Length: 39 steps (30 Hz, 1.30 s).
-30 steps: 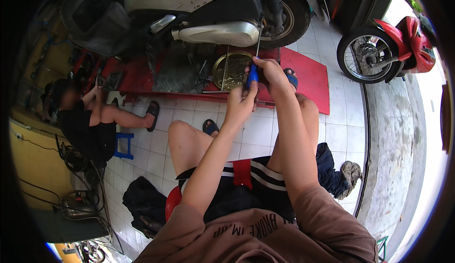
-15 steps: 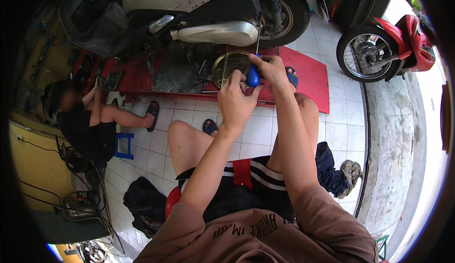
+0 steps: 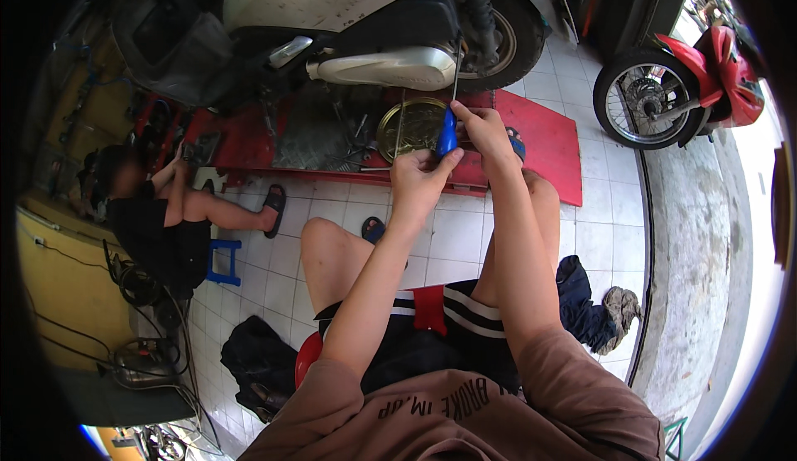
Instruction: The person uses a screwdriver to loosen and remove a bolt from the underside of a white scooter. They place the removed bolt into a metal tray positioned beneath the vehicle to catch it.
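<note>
A screwdriver with a blue handle stands between my hands. Its long thin shaft points up to the rear end of the scooter's silver engine cover, beside the rear wheel. My left hand is closed, thumb and fingers at the handle's lower end. Higher up, my right hand pinches the handle near the shaft. Whether the tip touches the scooter I cannot tell. A thin metal rod rises just above my left hand; its lower end is hidden there.
Below the scooter, a round brass-coloured tray and scattered tools lie on a red platform. At the left a person sits on a blue stool. A red motorbike stands at the right. Dark cloth lies on the tiles.
My left hand's fingers have lowered and curled at the bottom of the screwdriver's handle. More of the handle's upper part shows beside my right thumb. The whole view has shifted slightly.
</note>
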Each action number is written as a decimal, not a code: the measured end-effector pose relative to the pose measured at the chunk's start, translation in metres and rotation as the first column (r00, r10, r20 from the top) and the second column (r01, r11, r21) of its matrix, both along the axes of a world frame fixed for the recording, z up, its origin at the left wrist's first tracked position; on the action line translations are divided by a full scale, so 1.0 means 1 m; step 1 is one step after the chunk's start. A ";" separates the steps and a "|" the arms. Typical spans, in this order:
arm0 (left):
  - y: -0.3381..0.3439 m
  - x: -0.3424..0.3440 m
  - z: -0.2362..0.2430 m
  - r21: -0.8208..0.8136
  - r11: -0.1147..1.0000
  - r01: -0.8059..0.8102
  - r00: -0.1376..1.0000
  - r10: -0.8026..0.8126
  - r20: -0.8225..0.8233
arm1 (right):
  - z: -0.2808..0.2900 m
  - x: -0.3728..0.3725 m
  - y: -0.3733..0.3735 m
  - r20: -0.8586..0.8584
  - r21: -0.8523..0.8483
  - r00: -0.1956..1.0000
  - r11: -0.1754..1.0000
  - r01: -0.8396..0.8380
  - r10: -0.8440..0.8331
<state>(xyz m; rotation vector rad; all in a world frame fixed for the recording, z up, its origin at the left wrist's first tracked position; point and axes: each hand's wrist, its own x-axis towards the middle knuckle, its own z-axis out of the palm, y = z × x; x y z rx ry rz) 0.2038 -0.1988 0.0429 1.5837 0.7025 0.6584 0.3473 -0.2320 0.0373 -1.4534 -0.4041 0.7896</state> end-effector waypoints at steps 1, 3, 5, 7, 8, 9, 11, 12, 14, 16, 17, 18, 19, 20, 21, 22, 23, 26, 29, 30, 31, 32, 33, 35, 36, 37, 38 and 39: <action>-0.002 0.001 0.004 0.226 0.974 -0.029 0.997 0.044 -0.062 | -0.003 0.002 0.000 0.041 -0.026 0.999 1.000 0.013 -0.012; -0.006 0.003 0.008 0.486 0.870 -0.082 0.974 0.173 -0.144 | -0.012 0.006 0.006 0.204 -0.117 0.978 0.991 0.063 -0.038; -0.010 0.008 0.006 0.599 0.796 -0.086 0.979 0.180 -0.098 | -0.031 0.013 0.012 0.293 -0.095 0.952 0.989 0.117 -0.084; -0.002 0.005 -0.009 0.457 0.889 0.012 0.985 0.069 -0.160 | -0.019 0.005 0.010 0.126 -0.010 0.991 0.999 0.038 -0.036; 0.001 0.004 -0.016 0.379 0.923 0.066 0.984 0.004 -0.180 | -0.015 0.004 0.009 0.036 0.034 0.999 0.999 0.004 -0.005; 0.000 0.003 -0.016 0.010 0.993 0.117 0.990 -0.116 -0.079 | -0.012 0.003 0.006 -0.055 0.077 0.998 0.997 -0.024 0.028; -0.003 -0.001 -0.015 -0.650 0.699 0.297 0.955 -0.205 0.215 | -0.008 0.000 0.005 -0.137 0.157 0.988 0.986 -0.052 0.074; -0.003 -0.002 -0.016 -0.697 0.630 0.342 0.940 -0.212 0.268 | -0.007 0.000 0.004 -0.182 0.198 0.978 0.978 -0.063 0.099; -0.003 -0.003 -0.017 -0.791 0.428 0.437 0.899 -0.181 0.399 | -0.005 -0.001 0.003 -0.233 0.236 0.962 0.968 -0.084 0.140; -0.002 -0.003 -0.017 -0.824 0.263 0.502 0.863 -0.090 0.497 | -0.004 -0.003 0.002 -0.252 0.231 0.953 0.967 -0.109 0.168; -0.002 -0.004 -0.016 -0.827 0.208 0.523 0.848 -0.024 0.530 | -0.005 -0.003 0.003 -0.222 0.213 0.957 0.967 -0.138 0.186; -0.003 -0.003 -0.016 -0.824 0.150 0.546 0.830 0.041 0.557 | -0.008 0.000 0.004 -0.192 0.193 0.961 0.968 -0.162 0.199; -0.002 -0.001 -0.016 -0.839 0.203 0.504 0.850 0.053 0.524 | -0.012 0.002 0.006 -0.162 0.173 0.963 0.967 -0.185 0.213; 0.000 0.000 -0.018 -0.850 0.256 0.460 0.869 0.067 0.490 | -0.015 0.003 0.009 -0.088 0.141 0.987 0.983 -0.118 0.131; 0.002 -0.001 -0.019 -0.859 0.309 0.409 0.886 0.092 0.455 | -0.013 0.001 0.008 -0.031 0.071 0.996 0.995 -0.076 0.079; 0.005 -0.002 -0.020 -0.832 0.472 0.292 0.922 0.092 0.375 | -0.010 -0.001 0.007 0.030 0.005 0.999 1.000 -0.030 0.030; 0.006 -0.002 -0.021 -0.602 0.788 0.131 0.968 0.030 0.249 | -0.007 -0.003 0.006 0.094 -0.059 0.995 0.998 0.020 -0.014; -0.003 0.003 -0.002 0.422 0.899 -0.116 0.983 0.166 -0.082 | -0.011 0.006 0.005 0.203 -0.113 0.979 0.992 0.050 -0.026; -0.008 0.006 0.007 0.700 0.711 -0.060 0.974 0.195 -0.114 | -0.023 0.013 0.011 0.310 -0.109 0.949 0.990 0.088 -0.050; -0.007 0.006 0.005 0.685 0.727 -0.048 0.979 0.170 -0.112 | -0.025 0.013 0.012 0.288 -0.105 0.956 0.991 0.087 -0.053; -0.006 0.007 0.001 0.606 0.796 -0.009 0.985 0.111 -0.131 | -0.026 0.014 0.013 0.265 -0.103 0.963 0.991 0.087 -0.057; -0.004 0.007 -0.003 0.519 0.854 0.033 0.988 0.050 -0.144 | -0.028 0.016 0.013 0.242 -0.100 0.968 0.991 0.089 -0.063; -0.003 0.006 -0.008 0.420 0.904 0.077 0.988 -0.012 -0.156 | -0.027 0.013 0.010 0.132 -0.037 0.990 0.998 0.044 -0.039; -0.002 0.000 -0.009 -0.265 0.954 0.142 0.989 -0.150 -0.013 | -0.013 0.004 0.004 -0.087 0.101 0.996 0.995 -0.023 0.032; -0.003 -0.001 -0.009 -0.574 0.797 0.190 0.981 -0.171 0.088 | -0.010 0.003 0.004 -0.159 0.141 0.985 0.989 -0.041 0.063; -0.003 -0.001 -0.009 -0.614 0.749 0.248 0.969 -0.194 0.155 | -0.006 0.002 0.002 -0.203 0.156 0.975 0.986 -0.057 0.088; -0.004 0.000 -0.010 -0.647 0.698 0.306 0.952 -0.210 0.224 | -0.003 0.001 0.000 -0.247 0.171 0.962 0.982 -0.073 0.115; -0.005 0.001 -0.010 -0.671 0.645 0.366 0.930 -0.221 0.295 | -0.001 0.002 -0.001 -0.285 0.190 0.948 0.978 -0.089 0.142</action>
